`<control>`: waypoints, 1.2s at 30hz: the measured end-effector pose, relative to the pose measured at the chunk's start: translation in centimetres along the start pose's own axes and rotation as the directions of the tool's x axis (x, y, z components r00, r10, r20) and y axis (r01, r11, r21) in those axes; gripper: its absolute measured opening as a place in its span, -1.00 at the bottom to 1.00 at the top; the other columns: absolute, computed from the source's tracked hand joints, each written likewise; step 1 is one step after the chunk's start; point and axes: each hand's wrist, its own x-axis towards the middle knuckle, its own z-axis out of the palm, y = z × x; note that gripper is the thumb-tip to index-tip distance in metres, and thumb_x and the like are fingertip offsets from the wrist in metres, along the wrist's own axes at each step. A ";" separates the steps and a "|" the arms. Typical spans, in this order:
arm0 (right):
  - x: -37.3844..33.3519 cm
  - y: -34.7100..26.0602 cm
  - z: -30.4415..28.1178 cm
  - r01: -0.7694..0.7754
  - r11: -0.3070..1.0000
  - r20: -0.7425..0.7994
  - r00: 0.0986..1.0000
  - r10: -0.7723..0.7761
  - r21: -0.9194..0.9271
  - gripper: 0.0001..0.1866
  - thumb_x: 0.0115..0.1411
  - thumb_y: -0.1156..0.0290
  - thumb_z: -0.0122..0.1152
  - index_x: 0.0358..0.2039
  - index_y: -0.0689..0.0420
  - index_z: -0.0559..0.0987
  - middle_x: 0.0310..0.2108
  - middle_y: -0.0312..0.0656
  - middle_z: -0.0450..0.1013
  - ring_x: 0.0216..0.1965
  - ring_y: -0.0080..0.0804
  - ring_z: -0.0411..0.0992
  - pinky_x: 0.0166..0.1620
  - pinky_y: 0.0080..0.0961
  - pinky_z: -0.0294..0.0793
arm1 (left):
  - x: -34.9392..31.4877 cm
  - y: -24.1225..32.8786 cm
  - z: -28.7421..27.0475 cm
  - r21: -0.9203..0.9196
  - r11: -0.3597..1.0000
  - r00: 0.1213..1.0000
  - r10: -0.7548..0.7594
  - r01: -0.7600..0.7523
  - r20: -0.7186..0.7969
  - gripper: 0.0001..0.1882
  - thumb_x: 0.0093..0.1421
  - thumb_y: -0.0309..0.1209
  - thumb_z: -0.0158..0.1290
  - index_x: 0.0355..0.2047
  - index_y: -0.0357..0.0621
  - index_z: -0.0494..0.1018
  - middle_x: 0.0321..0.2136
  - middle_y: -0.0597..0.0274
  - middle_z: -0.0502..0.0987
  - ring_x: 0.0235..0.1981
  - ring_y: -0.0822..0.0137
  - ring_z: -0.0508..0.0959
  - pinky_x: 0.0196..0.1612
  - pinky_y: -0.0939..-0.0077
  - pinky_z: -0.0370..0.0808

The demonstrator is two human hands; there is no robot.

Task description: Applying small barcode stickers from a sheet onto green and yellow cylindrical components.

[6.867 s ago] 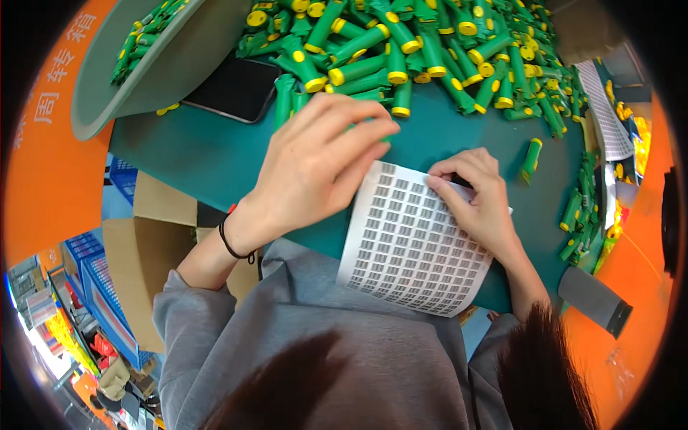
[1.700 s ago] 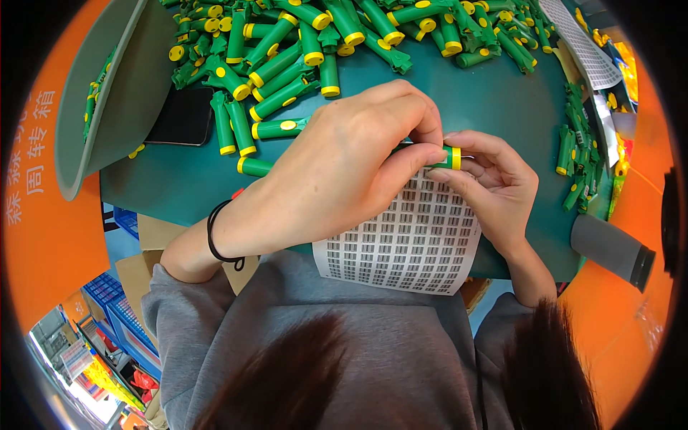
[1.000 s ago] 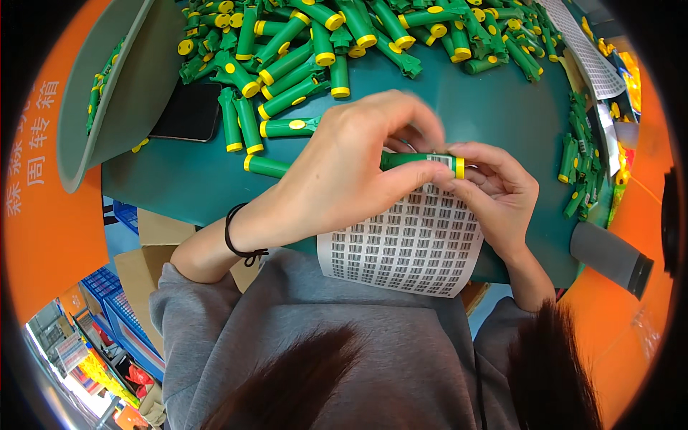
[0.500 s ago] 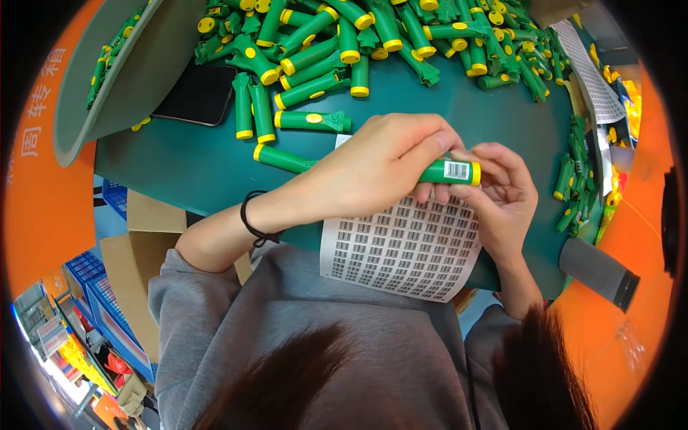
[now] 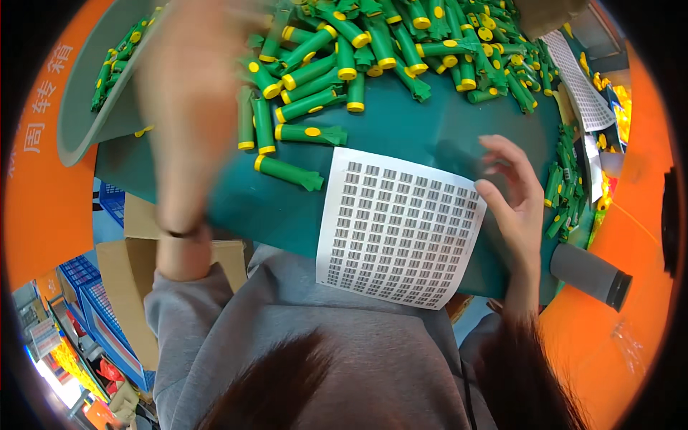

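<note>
My left hand (image 5: 197,93), smeared by motion, is up at the left beside the grey-green bin (image 5: 93,125). Its fingers and anything in them cannot be made out. My right hand (image 5: 517,190) is empty, fingers apart and curved, at the right edge of the sticker sheet (image 5: 398,236). This white sheet carries rows of small barcode labels and hangs over the table's near edge. One green tube with a yellow cap (image 5: 287,172) lies just left of the sheet. More such tubes (image 5: 315,68) are piled at the back of the dark green table (image 5: 401,129).
Several green tubes (image 5: 562,179) lie at the right edge. A dark grey cylinder (image 5: 591,276) rests at the right, by the orange surface (image 5: 602,344). Another label sheet (image 5: 580,79) stands at the back right. An open cardboard box (image 5: 129,287) and blue crates (image 5: 107,315) are below left.
My left hand has left the sheet and swung up and left toward the bin. The tube with the barcode sticker is gone from between my hands. My right hand has opened.
</note>
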 end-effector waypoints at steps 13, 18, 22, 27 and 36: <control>-5.3 0.9 -1.0 -0.317 0.948 -0.003 0.948 0.317 -0.036 -0.49 0.23 0.67 0.24 0.18 0.19 0.37 -0.31 -0.29 0.52 -0.27 -0.65 0.44 -0.18 -0.73 0.40 | -4.0 9.6 0.4 -0.083 0.859 0.807 -0.436 0.506 0.399 -0.67 0.21 -0.43 0.25 -0.01 -0.14 0.53 -0.45 0.18 0.62 -0.49 0.30 0.63 -0.46 0.47 0.51; -5.2 2.9 1.0 -0.193 0.878 -0.104 0.959 0.263 0.438 -0.61 0.26 0.68 0.23 0.09 0.29 0.44 -0.19 -0.17 0.56 -0.14 -0.55 0.53 -0.03 -0.65 0.48 | -5.9 9.8 2.8 -0.301 0.669 0.708 -0.492 0.679 0.507 -0.61 0.17 -0.46 0.28 -0.01 -0.16 0.46 -0.39 0.26 0.61 -0.40 0.37 0.62 -0.35 0.52 0.52; -5.5 3.8 0.5 -0.240 0.820 -0.078 0.942 0.326 0.519 -0.66 0.21 0.70 0.27 0.01 0.31 0.52 -0.13 -0.13 0.56 -0.12 -0.52 0.54 -0.03 -0.59 0.52 | -5.9 9.3 3.0 -0.503 0.563 0.753 -0.438 0.656 0.491 -0.61 0.17 -0.54 0.28 0.00 -0.21 0.46 -0.40 0.34 0.58 -0.32 0.51 0.60 -0.24 0.56 0.52; -5.8 4.0 0.6 -0.150 0.797 -0.136 0.951 0.279 0.584 -0.60 0.17 0.72 0.31 0.05 0.31 0.53 -0.11 -0.11 0.57 -0.11 -0.48 0.55 -0.03 -0.54 0.56 | -5.4 9.3 2.8 -0.653 0.126 0.623 -0.474 0.747 0.622 -0.55 0.22 -0.59 0.23 0.13 -0.21 0.45 -0.27 0.28 0.64 -0.27 0.55 0.62 -0.14 0.60 0.55; -5.6 2.6 0.0 -0.097 0.852 -0.210 0.949 0.235 0.514 -0.62 0.18 0.69 0.31 0.03 0.32 0.56 -0.18 -0.12 0.62 -0.20 -0.51 0.58 -0.06 -0.63 0.53 | -5.4 9.0 2.0 -0.722 0.373 0.806 -0.378 0.583 0.456 -0.55 0.23 -0.62 0.20 0.14 -0.20 0.51 -0.28 0.25 0.69 -0.31 0.58 0.61 -0.15 0.60 0.54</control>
